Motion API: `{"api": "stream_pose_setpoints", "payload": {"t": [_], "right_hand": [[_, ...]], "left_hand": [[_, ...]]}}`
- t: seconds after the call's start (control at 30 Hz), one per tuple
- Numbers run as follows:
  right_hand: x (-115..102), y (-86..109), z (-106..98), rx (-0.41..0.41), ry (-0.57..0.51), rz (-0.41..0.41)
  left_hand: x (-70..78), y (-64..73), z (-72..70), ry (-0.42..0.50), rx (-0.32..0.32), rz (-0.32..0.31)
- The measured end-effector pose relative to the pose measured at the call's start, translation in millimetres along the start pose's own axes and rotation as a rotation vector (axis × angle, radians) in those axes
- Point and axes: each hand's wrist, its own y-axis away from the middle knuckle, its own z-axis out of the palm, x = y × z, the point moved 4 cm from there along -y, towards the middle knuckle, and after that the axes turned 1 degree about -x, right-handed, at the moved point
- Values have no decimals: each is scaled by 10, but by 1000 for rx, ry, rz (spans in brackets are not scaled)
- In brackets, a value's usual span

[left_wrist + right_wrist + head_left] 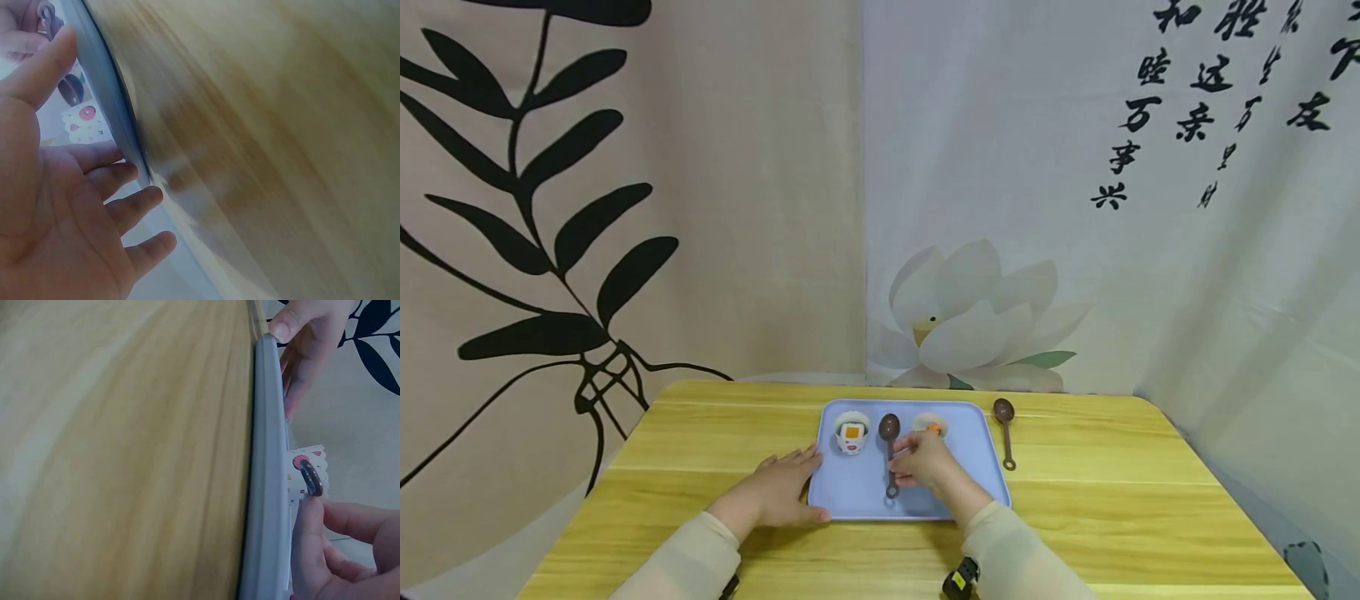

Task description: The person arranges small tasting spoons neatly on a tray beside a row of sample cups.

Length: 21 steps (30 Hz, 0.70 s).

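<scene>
A light blue tray (850, 498) lies on the yellow wooden table (1075, 517). My left hand (786, 485) rests flat against the tray's left edge (119, 119), fingers (134, 206) straight. My right hand (921, 462) is over the tray and pinches the handle of a brown spoon (889, 429), whose bowl points away from me. In the right wrist view my fingers (312, 544) sit just below the spoon (309, 478). A white paper cup with an orange piece (852, 434) stands left of the spoon. A second cup (929, 422) shows partly behind my right hand.
A second brown spoon (1004, 429) lies on the table just right of the tray. Printed cloth hangs behind the table and on both sides. Bare wood stretches to the left, the right and the front of the tray.
</scene>
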Motion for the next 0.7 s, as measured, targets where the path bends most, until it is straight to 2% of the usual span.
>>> {"api": "stream_pose_setpoints", "payload": {"t": [0.37,0.7], "right_hand": [[25,-25,42,13,30,8],[59,-54,51,16,27,14]], "left_hand": [[-20,-3,3,12,-16,-8],[-12,4,3,14,-4,-2]]}}
